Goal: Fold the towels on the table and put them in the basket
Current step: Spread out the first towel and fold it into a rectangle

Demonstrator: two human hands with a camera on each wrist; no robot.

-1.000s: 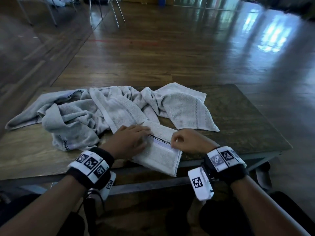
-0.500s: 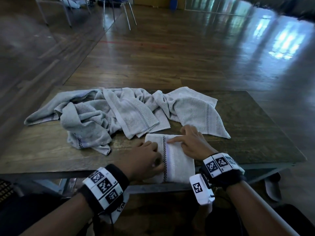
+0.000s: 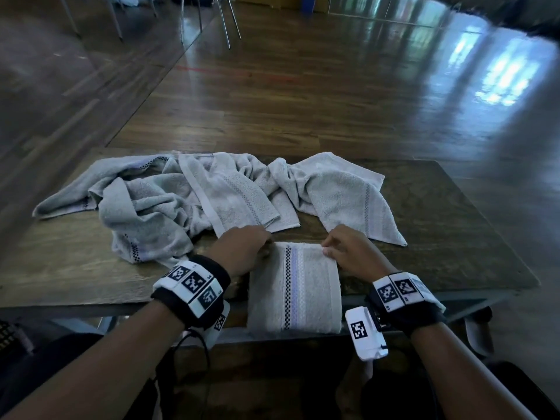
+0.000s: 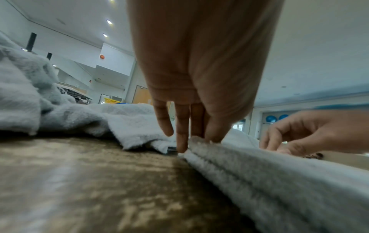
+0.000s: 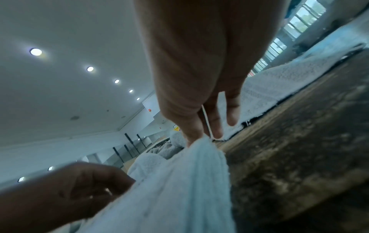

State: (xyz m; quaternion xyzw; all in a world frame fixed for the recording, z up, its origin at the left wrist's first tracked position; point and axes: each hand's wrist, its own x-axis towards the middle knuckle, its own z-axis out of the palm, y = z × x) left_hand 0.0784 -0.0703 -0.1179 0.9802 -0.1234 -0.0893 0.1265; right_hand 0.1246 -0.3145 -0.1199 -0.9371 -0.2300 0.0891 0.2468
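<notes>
A folded grey towel (image 3: 294, 286) with a checked stripe lies at the table's front edge, its near end hanging over. My left hand (image 3: 268, 241) pinches its far left corner; the left wrist view shows the thumb and fingers (image 4: 214, 134) closed on the towel's thick edge (image 4: 259, 170). My right hand (image 3: 326, 249) pinches the far right corner, and in the right wrist view its thumb and fingers (image 5: 192, 134) hold a raised tip of cloth (image 5: 191, 173). No basket is in view.
A heap of crumpled grey towels (image 3: 169, 207) covers the back left and middle of the wooden table (image 3: 454, 237), and one more towel (image 3: 342, 195) spreads behind my right hand. Chair legs (image 3: 224, 22) stand far off on the shiny wooden floor.
Both hands have slid to the far corners of the folded towel. The left hand, earlier flat on it, now pinches. The towel has turned so its stripe runs toward me.
</notes>
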